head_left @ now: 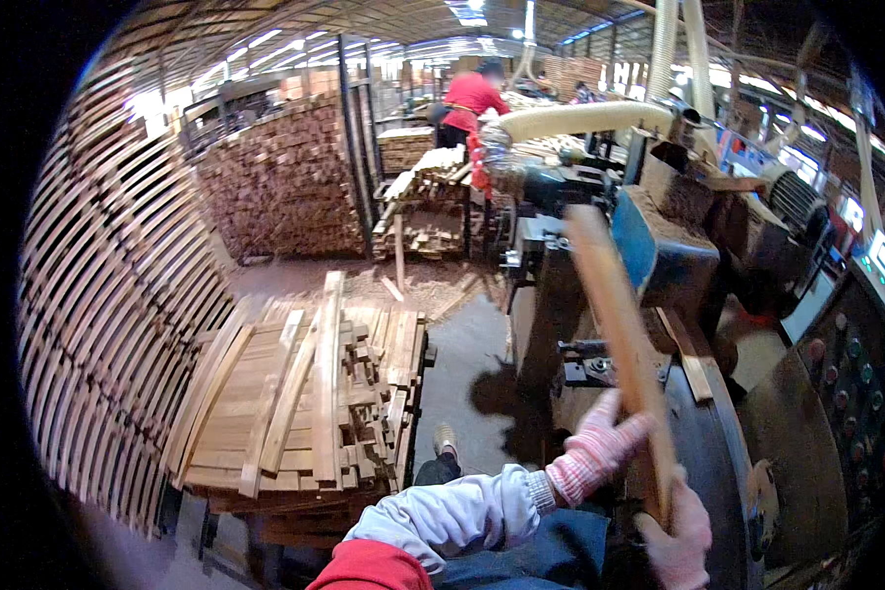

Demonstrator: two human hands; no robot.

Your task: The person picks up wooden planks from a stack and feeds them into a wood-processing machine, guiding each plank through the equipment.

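Note:
A long wooden board [615, 305], slightly blurred, is held up at a tilt over the woodworking machine's metal table [708, 457]. My left hand [602, 457], in a pink and white striped knit glove, grips it from the left side, partway up from its near end. Closed around that near end is my right hand [680, 541], also gloved. A shorter wood strip [686, 359] lies on the machine just right of the board. Left of the board, a metal guide fitting [590, 369] sits on the machine.
A stack of planks [236, 413] stands at my left, beside a tall slatted wood stack [98, 295]. A control panel with buttons [855, 393] is at the right. Beyond the machine, a person in red [470, 96] bends over more wood. A thick hose [590, 120] crosses behind.

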